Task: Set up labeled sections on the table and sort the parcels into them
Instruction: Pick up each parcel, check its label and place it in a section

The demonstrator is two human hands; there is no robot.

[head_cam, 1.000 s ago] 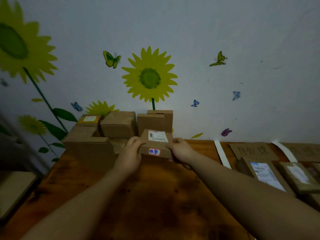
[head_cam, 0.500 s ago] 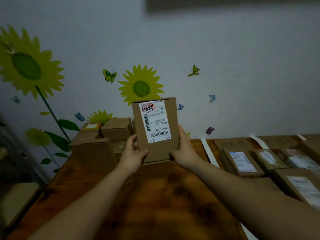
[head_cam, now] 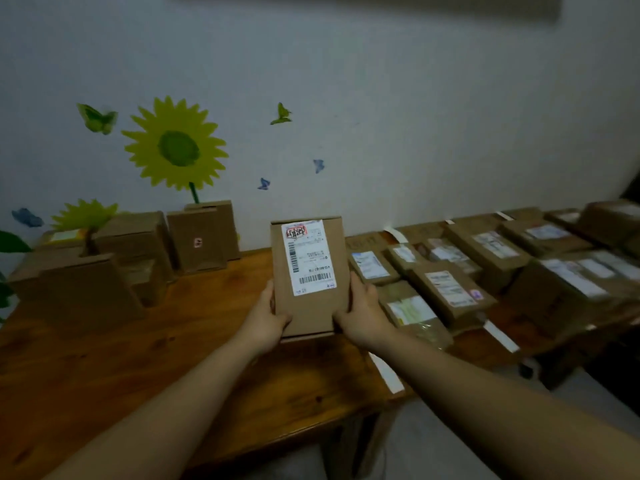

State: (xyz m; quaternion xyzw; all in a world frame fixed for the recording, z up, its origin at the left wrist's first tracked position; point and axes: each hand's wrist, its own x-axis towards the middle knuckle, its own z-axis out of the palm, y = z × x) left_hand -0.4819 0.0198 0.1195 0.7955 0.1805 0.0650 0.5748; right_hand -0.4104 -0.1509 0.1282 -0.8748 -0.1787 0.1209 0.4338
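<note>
Unsorted brown cardboard boxes (head_cam: pixel 104 268) stand left on the wooden table (head_cam: pixel 194 341); labelled parcels (head_cam: pixel 485 268) crowd the right. Left hand (head_cam: pixel 268 318) and right hand (head_cam: pixel 362 315) grip an upright brown cardboard parcel (head_cam: pixel 309 271) by its lower sides, above the table.

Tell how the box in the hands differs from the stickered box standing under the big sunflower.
The held box shows a large white shipping label; the standing box shows only a small sticker. The left hand and right hand grip the held box; the standing box rests untouched on the table. Both are brown cardboard, upright.
</note>
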